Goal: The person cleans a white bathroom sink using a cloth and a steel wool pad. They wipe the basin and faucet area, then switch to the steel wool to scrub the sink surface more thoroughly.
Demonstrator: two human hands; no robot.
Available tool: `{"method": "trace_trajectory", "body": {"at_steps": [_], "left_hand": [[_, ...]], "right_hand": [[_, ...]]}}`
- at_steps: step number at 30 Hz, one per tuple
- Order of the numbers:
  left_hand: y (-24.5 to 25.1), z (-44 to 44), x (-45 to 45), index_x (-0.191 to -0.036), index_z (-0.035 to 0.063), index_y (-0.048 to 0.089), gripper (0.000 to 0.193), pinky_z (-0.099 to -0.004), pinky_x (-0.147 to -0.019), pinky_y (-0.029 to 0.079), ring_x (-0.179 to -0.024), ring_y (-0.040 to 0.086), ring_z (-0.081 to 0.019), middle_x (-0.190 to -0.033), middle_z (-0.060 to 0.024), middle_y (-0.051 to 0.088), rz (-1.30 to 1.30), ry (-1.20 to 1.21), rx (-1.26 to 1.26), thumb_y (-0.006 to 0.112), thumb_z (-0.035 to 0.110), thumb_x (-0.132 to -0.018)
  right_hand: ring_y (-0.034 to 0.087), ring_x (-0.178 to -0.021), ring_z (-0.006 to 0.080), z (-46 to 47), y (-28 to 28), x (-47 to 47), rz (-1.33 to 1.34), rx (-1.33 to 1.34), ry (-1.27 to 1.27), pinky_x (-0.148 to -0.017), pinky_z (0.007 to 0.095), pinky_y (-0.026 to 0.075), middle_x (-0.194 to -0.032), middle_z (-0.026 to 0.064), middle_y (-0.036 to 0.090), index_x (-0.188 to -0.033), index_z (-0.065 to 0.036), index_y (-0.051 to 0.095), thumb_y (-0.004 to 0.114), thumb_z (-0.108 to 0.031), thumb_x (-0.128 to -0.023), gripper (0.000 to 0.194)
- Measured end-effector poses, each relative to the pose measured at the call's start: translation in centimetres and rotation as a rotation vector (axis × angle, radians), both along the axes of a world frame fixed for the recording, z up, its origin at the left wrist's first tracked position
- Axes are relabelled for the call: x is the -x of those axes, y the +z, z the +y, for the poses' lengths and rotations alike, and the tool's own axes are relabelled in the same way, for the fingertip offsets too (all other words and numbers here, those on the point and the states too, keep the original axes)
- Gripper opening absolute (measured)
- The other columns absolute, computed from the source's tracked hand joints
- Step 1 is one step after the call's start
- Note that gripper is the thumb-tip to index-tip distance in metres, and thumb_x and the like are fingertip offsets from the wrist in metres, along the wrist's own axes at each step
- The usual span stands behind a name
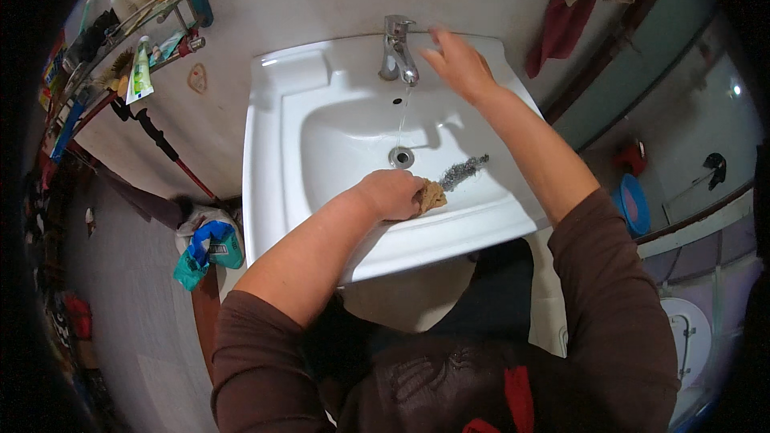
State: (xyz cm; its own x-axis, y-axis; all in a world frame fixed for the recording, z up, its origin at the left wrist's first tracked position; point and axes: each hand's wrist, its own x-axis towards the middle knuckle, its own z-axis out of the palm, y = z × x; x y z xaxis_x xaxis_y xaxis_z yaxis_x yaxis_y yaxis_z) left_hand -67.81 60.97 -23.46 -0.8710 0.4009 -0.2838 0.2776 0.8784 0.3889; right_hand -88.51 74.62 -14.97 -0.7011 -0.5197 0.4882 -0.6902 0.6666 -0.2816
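Note:
My left hand (394, 194) grips a tan, crumpled cloth or sponge (433, 196) at the front inner slope of a white ceramic washbasin (337, 252). Just right of it lies a grey steel wool scourer (464, 172) on the basin's surface. A thin stream of water runs from the chrome mixer tap (397, 51) towards the metal drain (401, 157). Slightly blurred, my right hand (457, 66) is raised to the right of the tap, apart from its lever, with the fingers spread and nothing seen in them.
A wall shelf (159, 3) with bottles and a toothpaste tube (141, 72) is at the upper left. Cloths (565, 30) hang at the upper right. A trekking pole (174, 156) and a bag with a teal package (207, 252) stand left of the basin. A blue plastic basin (631, 204) is at right.

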Motion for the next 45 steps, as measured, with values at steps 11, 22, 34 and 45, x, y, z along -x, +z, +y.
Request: {"method": "trace_trajectory", "body": {"at_steps": [11,22,34,45], "left_hand": [[1.5,-3.4,1.1,-0.12,0.0049,0.072,0.033,-0.0522,-0.099,0.056,-0.113,0.072,-0.0422,-0.115,-0.0239,0.076,-0.024,0.299,0.033,0.064,0.022,-0.093],[-3.3,-8.0,4.3,-0.127,-0.001,0.064,0.032,-0.0507,-0.101,0.053,-0.115,0.067,-0.0495,-0.121,-0.0303,0.072,0.306,0.834,-0.676,0.065,0.012,-0.098],[-2.3,-9.7,2.9,-0.124,0.0163,0.075,0.033,-0.0509,-0.099,0.055,-0.121,0.063,-0.0381,-0.127,-0.0145,0.066,0.508,0.582,0.309,0.074,0.027,-0.093],[-3.2,-8.7,2.6,-0.119,0.0156,0.08,0.048,-0.0529,-0.103,0.05,-0.127,0.059,-0.0358,-0.131,-0.0126,0.065,0.379,0.414,0.36,0.086,0.044,-0.08]], "right_hand": [[0.074,-0.112,0.0365,6.4,-11.8,-6.4,-0.532,-0.926,0.209,-0.091,0.0494,0.059,-0.118,0.0166,0.077,-0.113,-0.013,0.08,0.071,-0.028,-0.096,0.024],[0.075,-0.105,0.033,4.6,-9.4,-8.7,-0.642,-0.842,0.316,-0.092,0.0446,0.058,-0.112,0.0119,0.08,-0.119,-0.014,0.078,0.083,-0.037,-0.084,0.043],[0.072,-0.101,0.0234,-1.9,-12.9,-3.4,-1.109,0.398,0.017,-0.09,0.0363,0.057,-0.113,0.0096,0.077,-0.124,-0.001,0.072,0.082,-0.016,-0.093,0.036],[0.074,-0.095,0.0149,-1.2,-12.0,-4.9,-1.29,0.615,0.087,-0.076,0.0345,0.058,-0.113,0.0037,0.079,-0.127,-0.014,0.068,0.07,-0.021,-0.105,0.024]]}}
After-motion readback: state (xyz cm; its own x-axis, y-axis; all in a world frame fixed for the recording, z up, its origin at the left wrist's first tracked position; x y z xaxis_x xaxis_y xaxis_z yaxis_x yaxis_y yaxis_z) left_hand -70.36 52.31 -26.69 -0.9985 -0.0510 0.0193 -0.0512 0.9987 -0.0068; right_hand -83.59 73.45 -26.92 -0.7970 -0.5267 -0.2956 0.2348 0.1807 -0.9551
